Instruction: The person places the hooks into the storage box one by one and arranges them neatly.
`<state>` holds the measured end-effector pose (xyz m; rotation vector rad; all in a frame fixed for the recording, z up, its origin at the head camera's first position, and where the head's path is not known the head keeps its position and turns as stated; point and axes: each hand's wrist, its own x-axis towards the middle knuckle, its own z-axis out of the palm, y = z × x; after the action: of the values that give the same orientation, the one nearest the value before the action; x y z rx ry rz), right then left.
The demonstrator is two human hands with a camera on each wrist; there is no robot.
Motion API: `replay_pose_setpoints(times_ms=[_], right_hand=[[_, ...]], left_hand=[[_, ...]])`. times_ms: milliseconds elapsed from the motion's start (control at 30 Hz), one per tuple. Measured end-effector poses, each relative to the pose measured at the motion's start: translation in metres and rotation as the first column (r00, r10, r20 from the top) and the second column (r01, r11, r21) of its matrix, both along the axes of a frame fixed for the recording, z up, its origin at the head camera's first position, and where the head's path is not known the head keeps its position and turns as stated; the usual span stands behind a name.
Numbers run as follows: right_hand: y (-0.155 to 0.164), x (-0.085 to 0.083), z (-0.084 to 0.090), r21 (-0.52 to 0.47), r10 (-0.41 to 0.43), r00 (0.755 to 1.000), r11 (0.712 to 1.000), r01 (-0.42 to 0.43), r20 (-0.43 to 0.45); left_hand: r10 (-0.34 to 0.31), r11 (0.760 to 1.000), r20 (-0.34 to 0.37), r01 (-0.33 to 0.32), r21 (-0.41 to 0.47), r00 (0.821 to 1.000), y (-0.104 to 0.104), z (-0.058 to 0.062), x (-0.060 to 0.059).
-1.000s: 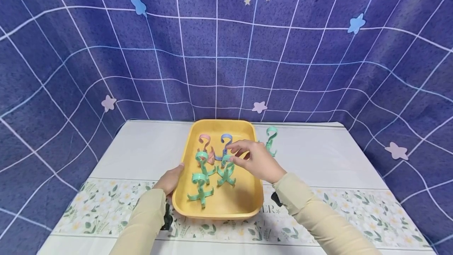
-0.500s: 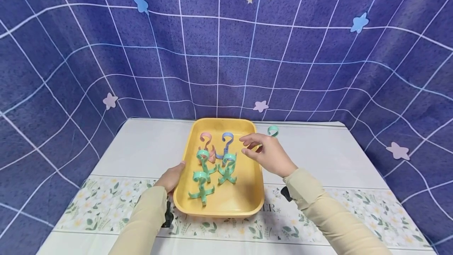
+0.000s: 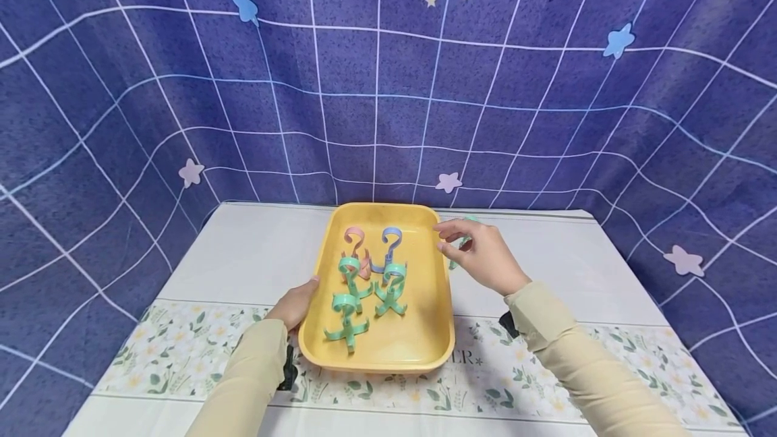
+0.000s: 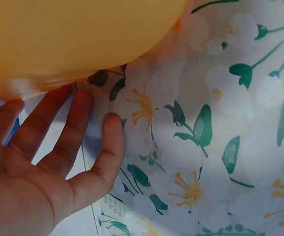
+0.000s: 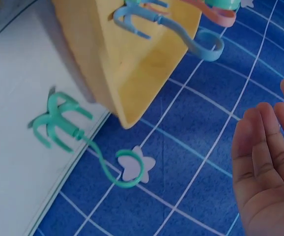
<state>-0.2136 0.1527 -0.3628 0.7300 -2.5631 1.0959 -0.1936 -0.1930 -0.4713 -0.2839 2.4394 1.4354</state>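
My left hand (image 3: 294,303) is at the left side of a yellow plastic tray (image 3: 419,336), its thumb at the rim. In the left wrist view its loosely extended fingers reach the tray's underside. Over the tray's right edge is my right hand (image 3: 485,255), fingers slightly bent, with nothing held. Below it on the table lies a green four-pronged hanging hook (image 5: 63,123), partly hidden by that hand in the head view. Inside the tray are a pink hook (image 3: 365,267), a blue hook (image 5: 139,15) and several green hooks (image 3: 349,331) of the same kind.
The table has a white cover (image 3: 243,248) with a floral band (image 3: 182,336) across its front part. A blue gridded curtain (image 3: 340,120) with stars hangs behind the table and along both sides.
My right hand has moved right, from above the green hook in the tray to the one outside it. The left hand keeps its place at the tray.
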Motion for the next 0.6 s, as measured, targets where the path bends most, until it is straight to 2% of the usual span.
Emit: replay_pose_setpoints(times_ms=[300, 600], right_hand=[[0.018, -0.009, 0.001, 0.039, -0.086, 0.996, 0.996, 0.086, 0.008], [0.035, -0.019, -0.002, 0.06, -0.149, 0.989, 0.987, 0.15, -0.021]], left_hand=[[-0.014, 0.999, -0.001, 0.014, -0.035, 1.0, 0.0, 0.003, 0.001], [-0.011, 1.0, -0.004, 0.011, -0.022, 1.0, -0.002, 0.0, 0.0]])
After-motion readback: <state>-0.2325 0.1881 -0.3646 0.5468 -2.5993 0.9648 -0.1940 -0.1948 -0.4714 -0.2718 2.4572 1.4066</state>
